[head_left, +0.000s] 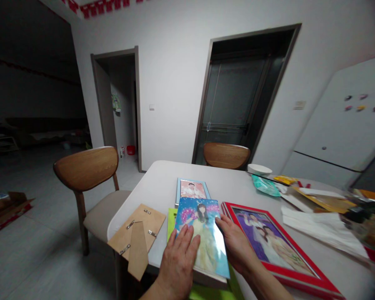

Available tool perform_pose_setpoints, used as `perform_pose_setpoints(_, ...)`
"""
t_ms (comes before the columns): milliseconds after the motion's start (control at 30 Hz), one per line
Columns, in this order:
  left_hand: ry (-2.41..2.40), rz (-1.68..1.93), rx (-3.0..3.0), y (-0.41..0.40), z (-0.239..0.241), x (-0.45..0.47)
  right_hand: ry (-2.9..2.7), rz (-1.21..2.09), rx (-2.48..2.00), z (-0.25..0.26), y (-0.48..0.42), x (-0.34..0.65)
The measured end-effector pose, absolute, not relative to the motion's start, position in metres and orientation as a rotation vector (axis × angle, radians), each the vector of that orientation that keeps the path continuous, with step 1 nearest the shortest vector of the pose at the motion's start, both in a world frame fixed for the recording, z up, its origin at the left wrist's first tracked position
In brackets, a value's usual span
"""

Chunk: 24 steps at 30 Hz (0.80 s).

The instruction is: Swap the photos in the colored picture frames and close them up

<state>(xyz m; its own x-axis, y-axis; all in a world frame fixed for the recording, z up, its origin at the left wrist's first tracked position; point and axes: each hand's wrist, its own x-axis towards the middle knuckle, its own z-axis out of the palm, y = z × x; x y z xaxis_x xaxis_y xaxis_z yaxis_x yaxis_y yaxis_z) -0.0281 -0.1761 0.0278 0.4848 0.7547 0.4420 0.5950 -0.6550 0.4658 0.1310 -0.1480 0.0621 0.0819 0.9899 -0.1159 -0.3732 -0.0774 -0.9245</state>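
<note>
A glossy photo print (pixel 206 233) of a figure in a pale yellow dress on blue lies before me, over a green frame (pixel 171 218) that shows at its left and below. A thick pale edge shows under the print's near side; I cannot tell what it belongs to. My left hand (pixel 179 258) lies flat on the print's left part, fingers stretched out. With its thumb on the right edge, my right hand (pixel 234 243) grips the print; its other fingers are mostly hidden. At the left is a brown backing board (pixel 158 212) with metal clips and a stand leg (pixel 138 252).
Beyond the print lies a light blue framed photo (pixel 192 189). A large red frame (pixel 268 241) with a photo is at the right. Farther right are white paper (pixel 321 229), a teal packet (pixel 265 185) and a white bowl (pixel 259 169). Wooden chairs (pixel 87 166) stand around the white table (pixel 162 171).
</note>
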Motion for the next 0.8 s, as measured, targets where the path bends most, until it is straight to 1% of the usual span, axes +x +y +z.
perform_pose_setpoints(67, 1.072, 1.134, 2.326, -0.171, 0.032, -0.033, -0.789, 1.386, -0.960, 0.071, -0.151, 0.127)
perform_pose_setpoints(167, 1.028, 1.375, 1.869, -0.163, 0.041, -0.037, -0.827, 1.456, -0.939, 0.073, -0.159, 0.120)
perform_pose_setpoints(300, 0.926, 1.464, 1.181, -0.162, 0.047, -0.033, -0.868, 1.638, -1.153, 0.049, -0.166, 0.110)
perform_pose_setpoints(400, 0.831, 1.475, 0.947, -0.171, 0.045, -0.024, -0.685, 1.535, -1.018, 0.031, -0.164, 0.107)
perform_pose_setpoints(500, 0.748, 1.356, 0.920, -0.181, 0.041, -0.018, -0.560, 1.388, -0.882, 0.031, -0.157, 0.115)
perform_pose_setpoints(600, 0.766, 1.254, 1.028, -0.182, 0.033, -0.026, -0.574, 1.368, -1.018, 0.041, -0.151, 0.135)
perform_pose_setpoints(700, 1.026, 1.243, 1.291, -0.180, 0.021, -0.042, -0.660, 1.338, -1.200, 0.046, -0.145, 0.153)
perform_pose_setpoints(800, 1.258, 1.014, 1.668, -0.182, 0.010, -0.054, -0.762, 1.288, -1.270, 0.041, -0.141, 0.160)
